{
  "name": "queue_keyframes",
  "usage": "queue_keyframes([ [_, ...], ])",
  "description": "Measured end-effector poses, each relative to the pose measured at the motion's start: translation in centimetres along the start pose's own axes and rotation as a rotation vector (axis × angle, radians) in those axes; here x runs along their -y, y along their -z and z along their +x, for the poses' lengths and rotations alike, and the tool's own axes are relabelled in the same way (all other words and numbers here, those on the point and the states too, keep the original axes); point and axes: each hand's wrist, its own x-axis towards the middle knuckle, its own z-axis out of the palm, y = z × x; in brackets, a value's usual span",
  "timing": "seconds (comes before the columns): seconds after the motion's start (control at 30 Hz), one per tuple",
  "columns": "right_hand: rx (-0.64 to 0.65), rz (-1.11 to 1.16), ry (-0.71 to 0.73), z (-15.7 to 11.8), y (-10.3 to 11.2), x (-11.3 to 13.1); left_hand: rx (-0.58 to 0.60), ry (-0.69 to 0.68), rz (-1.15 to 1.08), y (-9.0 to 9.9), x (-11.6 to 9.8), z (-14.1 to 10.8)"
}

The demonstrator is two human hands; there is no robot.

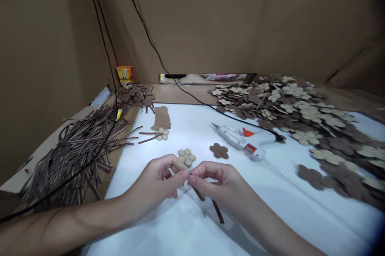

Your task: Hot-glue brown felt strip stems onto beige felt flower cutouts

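My left hand (168, 177) and my right hand (215, 179) meet fingertip to fingertip above the white board. Both are closed in a pinch on a narrow dark brown ribbon (218, 212). Two tails of the ribbon hang below my right hand; the pinched part is mostly hidden by the fingers. Just beyond the fingertips lies a beige felt flower (187, 157). A brown felt flower (219, 151) rests farther right. Near the board's back left, a small beige flower with ribbon tails (163, 134) lies beside a torn piece of brown cardboard (162, 118).
A white glue gun (240, 140) lies right of centre, its black cable running up left and a clear glue stick trailing from it. Piled felt flowers (303, 107) cover the right side. A heap of brown ribbons (81, 147) fills the left. Cardboard walls (210, 19) enclose the board.
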Motion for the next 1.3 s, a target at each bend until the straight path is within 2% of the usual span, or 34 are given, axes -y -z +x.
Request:
queue_keyframes([
  [0.47,0.055,0.009,0.050,0.2,0.1,-0.5,-0.070,0.044,-0.040,-0.2,0.2,0.2],
  [0.57,0.046,-0.051,0.081,0.2,0.3,-0.4,-0.069,0.070,-0.048,-0.2,0.3,0.3],
  [0.7,0.012,-0.195,0.141,0.1,0.7,-0.3,-0.010,0.149,-0.096,-0.1,0.5,0.4],
  [0.8,-0.067,-0.397,0.296,0.0,1.0,-0.4,0.048,0.199,-0.122,0.0,0.7,0.3],
  [0.9,-0.141,-0.643,0.581,0.0,1.3,-0.7,0.110,0.233,-0.144,-0.1,0.9,0.2],
  [1.0,-0.148,-0.717,0.819,0.2,1.4,-1.0,0.152,0.261,-0.173,-0.1,0.9,0.1],
  [1.1,-0.134,-0.672,0.898,0.1,1.3,-1.1,0.172,0.279,-0.165,-0.2,0.8,0.0],
  [1.3,-0.160,-0.592,1.014,-0.1,1.3,-0.8,0.132,0.248,-0.131,-0.5,0.3,-0.1],
])
